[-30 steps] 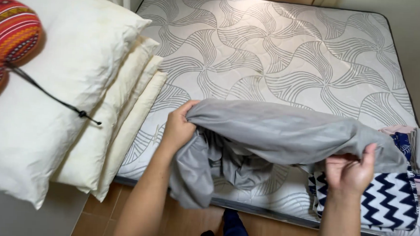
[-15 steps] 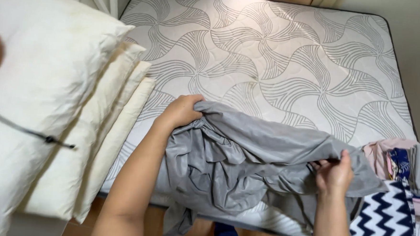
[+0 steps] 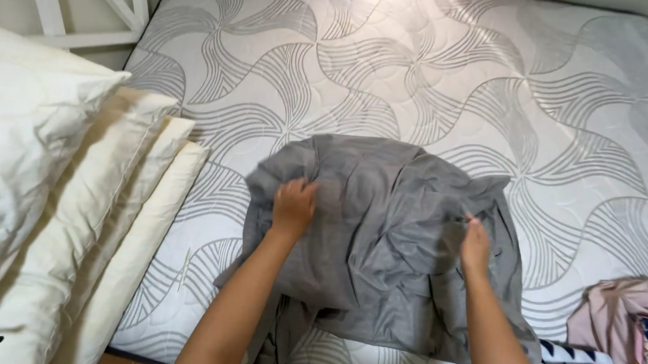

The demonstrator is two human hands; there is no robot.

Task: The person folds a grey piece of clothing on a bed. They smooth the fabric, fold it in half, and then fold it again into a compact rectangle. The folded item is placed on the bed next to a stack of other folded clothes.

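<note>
Bare quilted mattress (image 3: pixel 433 69), near edge: grey garment (image 3: pixel 380 229) lies crumpled, not yet flat.
Left hand (image 3: pixel 294 206) and right hand (image 3: pixel 474 244) each pinch its cloth; stacked pillows (image 3: pixel 78 213) sit beside.

Two bare forearms, no sleeves, watch or rings visible; left hand (image 3: pixel 294 206) and right hand (image 3: pixel 475 244) ungloved.
</note>
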